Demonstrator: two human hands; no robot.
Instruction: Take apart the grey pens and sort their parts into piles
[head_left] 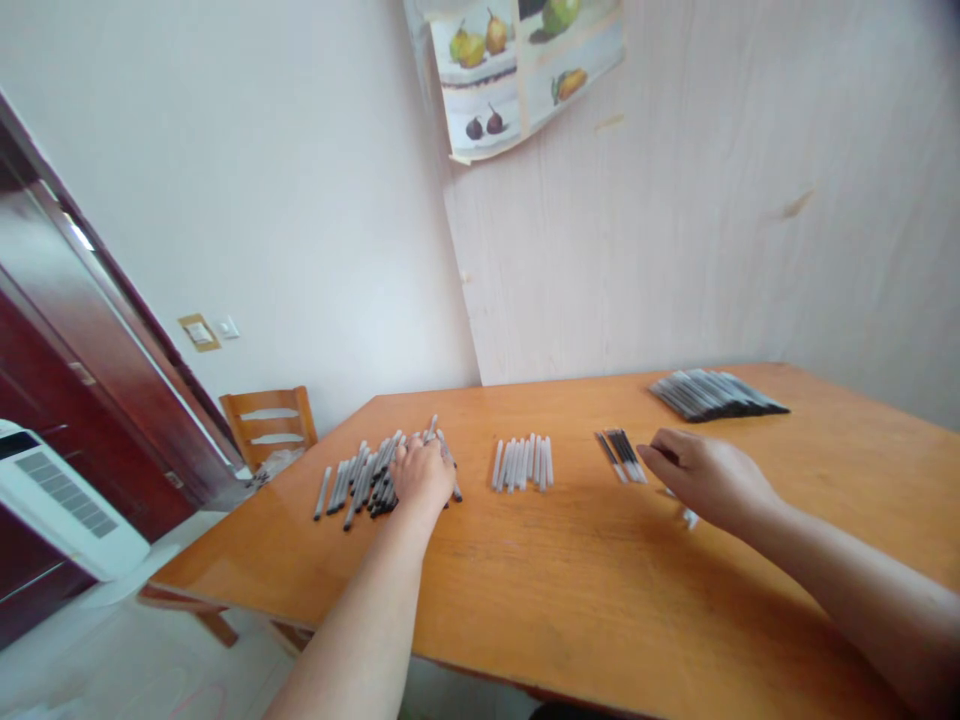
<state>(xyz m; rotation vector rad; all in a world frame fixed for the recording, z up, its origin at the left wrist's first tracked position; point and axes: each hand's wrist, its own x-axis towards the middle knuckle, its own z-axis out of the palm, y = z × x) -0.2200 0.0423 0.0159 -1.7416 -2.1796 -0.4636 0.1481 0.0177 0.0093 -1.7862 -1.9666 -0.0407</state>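
My left hand (421, 472) rests on a loose pile of clear pen barrels with black ends (361, 480), fingers spread and bent down over it. The fingertips are partly hidden, and I see nothing held in them. My right hand (705, 478) hovers over the table on the right, fingers curled in and thumb pressed against them. What they hold, if anything, is hidden. Just left of it lie several black pen refills (624, 455). Beneath its wrist are small white pieces (688, 518), partly covered. Between the hands, whitish translucent tubes (523, 463) lie in a row.
A broad stack of clear pens with black ends (712, 394) lies at the back right of the wooden table (525, 580). Beyond the left edge stands a wooden chair (271, 415). A wall with fruit pictures (525, 75) rises behind the table.
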